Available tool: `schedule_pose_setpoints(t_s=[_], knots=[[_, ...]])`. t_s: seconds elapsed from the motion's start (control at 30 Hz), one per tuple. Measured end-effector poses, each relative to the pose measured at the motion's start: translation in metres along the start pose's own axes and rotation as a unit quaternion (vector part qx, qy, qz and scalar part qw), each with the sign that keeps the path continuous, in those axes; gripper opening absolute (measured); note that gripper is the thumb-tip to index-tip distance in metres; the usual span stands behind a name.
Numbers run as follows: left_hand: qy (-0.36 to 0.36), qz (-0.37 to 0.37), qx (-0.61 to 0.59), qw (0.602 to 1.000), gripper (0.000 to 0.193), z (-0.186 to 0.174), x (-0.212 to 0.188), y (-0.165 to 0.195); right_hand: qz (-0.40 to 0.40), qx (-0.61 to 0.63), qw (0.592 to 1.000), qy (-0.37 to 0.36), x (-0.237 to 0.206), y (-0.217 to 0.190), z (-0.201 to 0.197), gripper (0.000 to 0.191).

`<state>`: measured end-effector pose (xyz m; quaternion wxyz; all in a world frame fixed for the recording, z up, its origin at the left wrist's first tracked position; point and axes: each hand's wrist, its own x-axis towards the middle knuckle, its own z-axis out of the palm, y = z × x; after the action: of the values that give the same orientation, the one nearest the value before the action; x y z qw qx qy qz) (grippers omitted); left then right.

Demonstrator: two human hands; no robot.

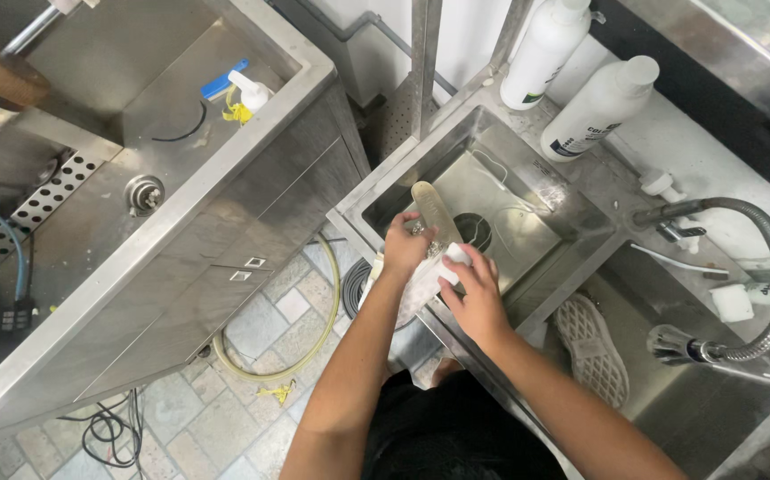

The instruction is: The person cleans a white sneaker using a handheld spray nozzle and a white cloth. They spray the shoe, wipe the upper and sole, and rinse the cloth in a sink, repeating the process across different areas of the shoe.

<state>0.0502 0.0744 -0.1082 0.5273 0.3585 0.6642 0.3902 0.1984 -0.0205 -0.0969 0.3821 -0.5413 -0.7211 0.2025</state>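
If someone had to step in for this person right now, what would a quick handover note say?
Left hand: gripping a shoe, its pale sole turned up, over the small steel sink.
Right hand: pressing a white cloth or sponge against the shoe, at the sink's front edge.
The second shoe, a light knit one, lies sole-down in the larger basin on the right, near the flexible hose tap.
Two white bottles stand behind the sink.
Done: one shoe is in hand with the cloth on it. How clean it is cannot be told.
Left: the second shoe lies untouched.
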Motion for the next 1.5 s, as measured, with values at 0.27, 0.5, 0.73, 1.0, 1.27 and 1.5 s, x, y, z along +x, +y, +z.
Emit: schedule_pose_setpoints(t_s=[0.27,0.5,0.73,1.0,1.27,1.5], knots=[[0.054,0.326,0.335,0.882,0.065,-0.043,-0.07,-0.005,0.016,0.025,1.0,-0.008,0.004,0.014,0.009,0.035],[0.032,0.174,0.458,0.871,0.107,-0.087,-0.143,-0.032,0.003,0.009,1.0,-0.015,0.015,0.007,0.007,0.032],[0.053,0.169,0.493,0.851,0.109,-0.074,-0.134,-0.063,-0.163,-0.002,0.985,-0.065,-0.006,-0.03,0.027,0.031],[0.034,0.128,0.525,0.841,0.109,-0.071,-0.137,-0.057,-0.053,-0.066,0.995,-0.046,0.027,0.007,0.008,0.027],[0.024,0.126,0.501,0.856,0.107,-0.075,-0.137,-0.051,-0.148,-0.026,0.983,-0.102,0.027,0.008,0.009,0.028],[0.012,0.11,0.522,0.846,0.107,-0.074,-0.134,-0.053,-0.107,0.003,0.994,-0.022,0.0,-0.023,0.014,0.017]])
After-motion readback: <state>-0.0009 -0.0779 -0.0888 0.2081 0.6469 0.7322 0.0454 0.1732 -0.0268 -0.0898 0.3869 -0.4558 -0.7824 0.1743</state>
